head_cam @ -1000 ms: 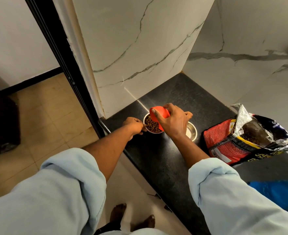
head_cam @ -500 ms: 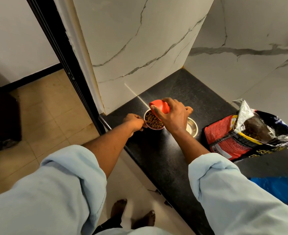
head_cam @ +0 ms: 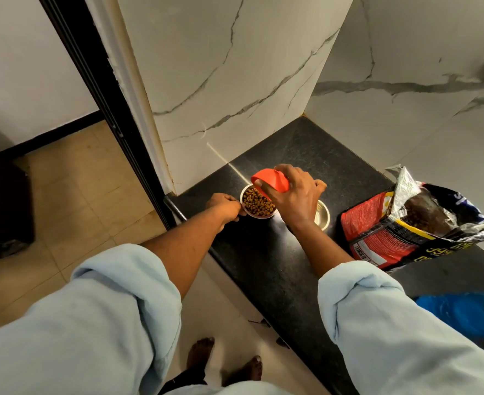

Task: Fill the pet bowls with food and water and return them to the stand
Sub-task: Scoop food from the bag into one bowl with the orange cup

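Observation:
A steel pet bowl [head_cam: 257,203] full of brown kibble sits on the black counter [head_cam: 263,258] near its left end. My left hand [head_cam: 226,207] grips the bowl's left rim. My right hand [head_cam: 294,197] holds an orange scoop [head_cam: 270,181] tipped upside down just above the bowl's right side. A second steel bowl [head_cam: 322,214] stands behind my right wrist, partly hidden; what shows of it looks empty. An open red and black pet food bag [head_cam: 411,223] lies on the counter to the right, kibble visible inside.
Marble walls [head_cam: 235,81] close off the counter at the back and left corner. A blue plastic item [head_cam: 468,312] lies at the counter's right edge. Beige floor tiles [head_cam: 78,181] and a dark door frame [head_cam: 101,89] are to the left. My bare feet [head_cam: 223,363] stand below.
The orange scoop has tipped further over and lifted slightly above the bowl. The kibble level in the bowl looks higher. My left hand stays on the rim.

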Motion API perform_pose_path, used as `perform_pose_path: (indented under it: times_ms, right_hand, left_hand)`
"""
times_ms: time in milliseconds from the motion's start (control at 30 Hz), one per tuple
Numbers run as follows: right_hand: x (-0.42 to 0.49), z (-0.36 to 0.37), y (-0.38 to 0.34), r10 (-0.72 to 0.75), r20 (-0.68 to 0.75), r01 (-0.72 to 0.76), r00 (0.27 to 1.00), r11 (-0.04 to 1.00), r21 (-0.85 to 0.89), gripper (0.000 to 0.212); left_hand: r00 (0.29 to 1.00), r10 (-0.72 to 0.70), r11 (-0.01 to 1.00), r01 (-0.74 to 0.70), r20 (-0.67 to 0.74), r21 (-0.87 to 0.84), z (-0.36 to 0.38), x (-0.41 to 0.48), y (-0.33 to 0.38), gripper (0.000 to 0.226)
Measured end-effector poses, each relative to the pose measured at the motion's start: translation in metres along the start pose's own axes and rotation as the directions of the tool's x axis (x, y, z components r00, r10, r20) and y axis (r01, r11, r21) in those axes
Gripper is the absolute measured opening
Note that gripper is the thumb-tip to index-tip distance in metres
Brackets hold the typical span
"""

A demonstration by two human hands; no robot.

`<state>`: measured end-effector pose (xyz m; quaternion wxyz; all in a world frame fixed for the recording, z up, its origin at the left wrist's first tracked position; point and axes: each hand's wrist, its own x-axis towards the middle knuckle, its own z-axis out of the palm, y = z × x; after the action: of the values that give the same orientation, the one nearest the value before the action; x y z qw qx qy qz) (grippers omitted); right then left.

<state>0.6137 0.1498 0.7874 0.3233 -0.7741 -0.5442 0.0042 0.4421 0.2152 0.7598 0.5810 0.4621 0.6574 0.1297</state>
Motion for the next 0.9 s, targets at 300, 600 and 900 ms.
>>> perform_pose_path:
  times_ms: [300,600,900]
  right_hand:
    - [0.019,-0.036,-0.008,0.462,-0.009,-0.391,0.887,0.761,0.518,0.043]
    - [0.049,-0.121,-0.007,0.489,-0.145,-0.350,0.860,0.774,0.528,0.041]
    - [0.038,-0.230,0.053,0.317,-0.437,-0.283,0.842,0.948,0.142,0.050]
  left_hand:
    - [1.000,0.015,0.995,-0.013,-0.021,0.095,-0.006,-0.011,0.009,0.016]
    - [0.959,0.225,0.936,-0.164,-0.170,0.311,0.014,-0.025,0.057,0.040]
    - [0.882,0.457,0.847,-0.472,0.116,0.245,0.088,-0.063,0.107,0.021]
